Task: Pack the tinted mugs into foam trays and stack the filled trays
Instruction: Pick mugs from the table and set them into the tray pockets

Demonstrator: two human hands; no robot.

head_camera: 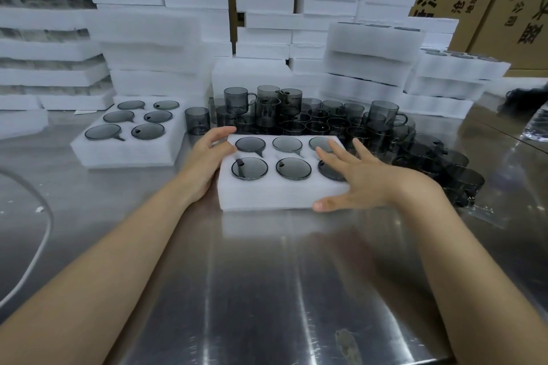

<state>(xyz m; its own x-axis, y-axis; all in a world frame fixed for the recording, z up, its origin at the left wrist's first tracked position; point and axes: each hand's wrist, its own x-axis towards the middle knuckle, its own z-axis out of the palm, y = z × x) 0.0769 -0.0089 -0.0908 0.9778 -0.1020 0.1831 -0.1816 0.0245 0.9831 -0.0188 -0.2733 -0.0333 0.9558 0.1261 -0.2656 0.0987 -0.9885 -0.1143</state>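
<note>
Foam tray (pixel 275 192) sits mid-surface (pixel 267 290), all six pockets holding tinted mugs (pixel 249 168). We bracket it with both hands, neither clamped: left hand (pixel 207 157) flat against its left edge, right hand (pixel 355 181) splayed over its right end. Bare steel in front of it. Loose mugs (pixel 320 124) crowd just behind and right of it; second filled tray (pixel 127 157) to its left.

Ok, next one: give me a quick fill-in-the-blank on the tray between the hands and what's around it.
1. The foam tray between the left hand and the right hand holds ____ mugs.
2. A second filled tray lies on the table to its ____.
3. The printed boxes at the top right are made of ____.

Missing words: six; left; cardboard.
</note>
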